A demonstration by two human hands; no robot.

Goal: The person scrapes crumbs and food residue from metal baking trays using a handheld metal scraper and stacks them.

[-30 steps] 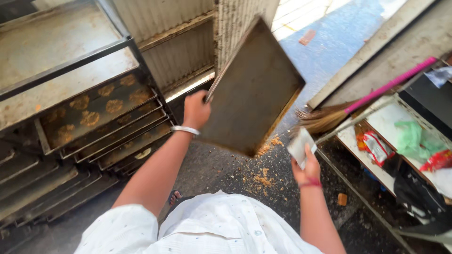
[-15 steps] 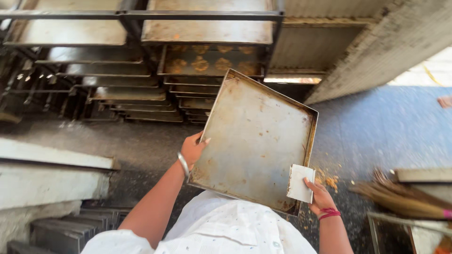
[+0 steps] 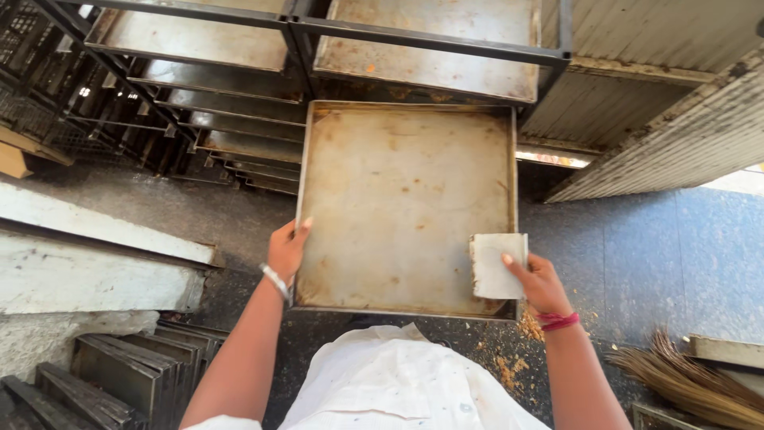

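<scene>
Here, tray (image 3: 398, 199) in both hands.

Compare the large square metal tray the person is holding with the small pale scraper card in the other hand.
The square, stained metal baking tray is far larger than the pale rectangular scraper card, which covers only its near right corner. The tray is dull brownish-grey with a raised rim; the card is off-white, flat and rimless. The left hand grips the tray's left edge, while the right hand presses the card onto the tray. Both are flat, four-cornered and soiled.
</scene>
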